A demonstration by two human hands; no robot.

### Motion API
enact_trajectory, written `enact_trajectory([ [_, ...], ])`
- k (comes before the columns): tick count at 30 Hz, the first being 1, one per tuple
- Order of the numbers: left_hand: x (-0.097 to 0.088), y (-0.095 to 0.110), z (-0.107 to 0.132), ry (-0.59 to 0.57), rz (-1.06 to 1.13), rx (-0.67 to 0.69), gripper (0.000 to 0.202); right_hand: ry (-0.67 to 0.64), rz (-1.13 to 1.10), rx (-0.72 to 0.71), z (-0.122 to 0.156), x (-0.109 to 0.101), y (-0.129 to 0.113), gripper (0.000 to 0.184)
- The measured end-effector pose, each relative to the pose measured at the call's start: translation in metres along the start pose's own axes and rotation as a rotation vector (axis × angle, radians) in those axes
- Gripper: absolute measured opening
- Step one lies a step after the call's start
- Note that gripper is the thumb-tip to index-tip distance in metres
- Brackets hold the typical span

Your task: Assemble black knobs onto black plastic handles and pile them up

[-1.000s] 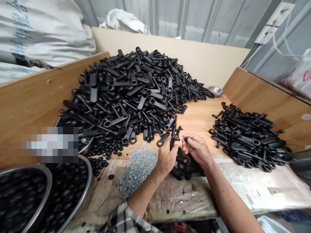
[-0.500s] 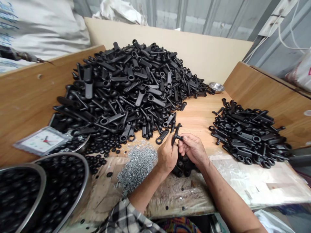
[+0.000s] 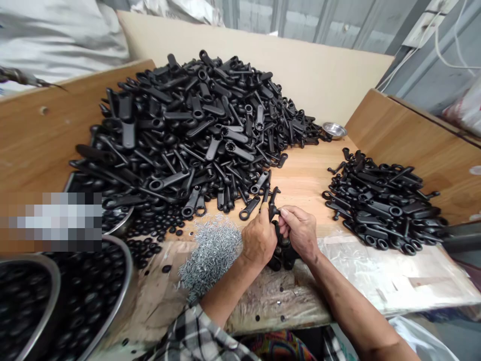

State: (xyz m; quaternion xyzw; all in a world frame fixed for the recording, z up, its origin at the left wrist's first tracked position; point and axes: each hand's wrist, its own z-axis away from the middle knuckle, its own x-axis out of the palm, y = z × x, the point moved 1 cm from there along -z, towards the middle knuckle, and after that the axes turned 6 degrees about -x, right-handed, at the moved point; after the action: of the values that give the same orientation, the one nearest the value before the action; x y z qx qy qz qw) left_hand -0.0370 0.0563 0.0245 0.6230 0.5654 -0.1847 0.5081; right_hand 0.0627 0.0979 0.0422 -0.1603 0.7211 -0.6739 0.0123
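My left hand is closed round a black plastic handle part held upright over the table's front. My right hand is pinched against the same part, its thumb and fingers pressing at the side of it. Below both hands lies a small clump of the same black parts. A scatter of small silver screws lies just left of my left hand. A large heap of black handle parts rises behind the hands.
A smaller pile of black parts lies at the right on the wooden table. Steel bowls of small black rings stand at the left. A little steel dish sits at the back. Wooden side boards fence the table.
My right hand, pinching a tiny piece apart from the left hand a second ago, has come together with it on the handle part. The view has tilted down slightly.
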Motion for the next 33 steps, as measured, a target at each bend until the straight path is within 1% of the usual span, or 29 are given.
enact_trajectory([
  [3,0.0,0.0,0.0,-0.079,-0.025,-0.044,0.032,-0.041,-0.125,0.142,-0.004,0.0,0.001,0.019],
  [4,0.0,0.0,-0.001,-0.103,-0.024,-0.058,0.033,-0.045,-0.129,0.164,-0.005,0.0,0.001,0.019],
  [7,0.002,-0.002,-0.002,-0.185,-0.002,-0.091,0.036,-0.019,0.023,0.101,-0.008,-0.002,0.003,0.021],
  [9,0.004,-0.002,-0.002,-0.222,0.034,-0.107,0.038,-0.037,0.086,0.081,-0.009,-0.003,0.004,0.022],
  [11,0.005,-0.001,-0.003,-0.234,0.122,-0.075,0.041,-0.096,0.034,0.115,-0.013,-0.005,0.002,0.023],
  [12,0.005,0.0,-0.003,-0.24,0.179,-0.033,0.043,-0.119,-0.006,0.12,-0.016,-0.009,0.0,0.023],
  [14,0.001,0.001,-0.004,-0.262,0.27,0.078,0.052,-0.112,-0.043,0.062,-0.027,-0.023,-0.009,0.023],
  [15,-0.002,0.0,-0.006,-0.281,0.281,0.13,0.056,-0.064,-0.032,0.0,-0.033,-0.035,-0.015,0.023],
  [16,-0.006,-0.002,-0.008,-0.299,0.264,0.171,0.057,0.013,-0.008,-0.072,-0.039,-0.051,-0.022,0.023],
  [17,-0.01,-0.005,-0.01,-0.326,0.227,0.208,0.053,0.119,0.024,-0.148,-0.044,-0.069,-0.03,0.023],
  [19,-0.021,-0.013,-0.013,-0.417,0.123,0.277,0.036,0.398,0.101,-0.283,-0.051,-0.111,-0.044,0.026],
  [20,-0.027,-0.017,-0.013,-0.485,0.065,0.307,0.028,0.546,0.154,-0.332,-0.052,-0.133,-0.05,0.029],
  [21,-0.032,-0.02,-0.012,-0.557,0.012,0.331,0.025,0.687,0.232,-0.365,-0.053,-0.152,-0.054,0.033],
  [22,-0.036,-0.023,-0.009,-0.625,-0.034,0.349,0.025,0.797,0.348,-0.377,-0.054,-0.169,-0.056,0.038],
  [23,-0.038,-0.024,-0.007,-0.679,-0.068,0.366,0.026,0.879,0.519,-0.388,-0.055,-0.182,-0.057,0.041],
  [24,-0.039,-0.025,-0.004,-0.716,-0.089,0.385,0.029,0.949,0.738,-0.388,-0.056,-0.191,-0.057,0.044],
  [25,-0.039,-0.024,-0.001,-0.738,-0.099,0.405,0.032,0.986,0.949,-0.384,-0.057,-0.195,-0.056,0.048],
  [27,-0.035,-0.021,0.004,-0.744,-0.107,0.436,0.037,0.978,1.298,-0.393,-0.057,-0.189,-0.053,0.052],
  [28,-0.033,-0.019,0.006,-0.736,-0.115,0.439,0.038,0.937,1.404,-0.411,-0.057,-0.181,-0.051,0.05],
  [29,-0.031,-0.017,0.007,-0.726,-0.126,0.432,0.038,0.875,1.464,-0.439,-0.056,-0.17,-0.05,0.047],
  [31,-0.029,-0.013,0.011,-0.703,-0.147,0.415,0.035,0.716,1.484,-0.516,-0.054,-0.145,-0.048,0.038],
  [33,-0.03,-0.009,0.015,-0.697,-0.147,0.42,0.028,0.524,1.425,-0.607,-0.049,-0.12,-0.044,0.03],
])
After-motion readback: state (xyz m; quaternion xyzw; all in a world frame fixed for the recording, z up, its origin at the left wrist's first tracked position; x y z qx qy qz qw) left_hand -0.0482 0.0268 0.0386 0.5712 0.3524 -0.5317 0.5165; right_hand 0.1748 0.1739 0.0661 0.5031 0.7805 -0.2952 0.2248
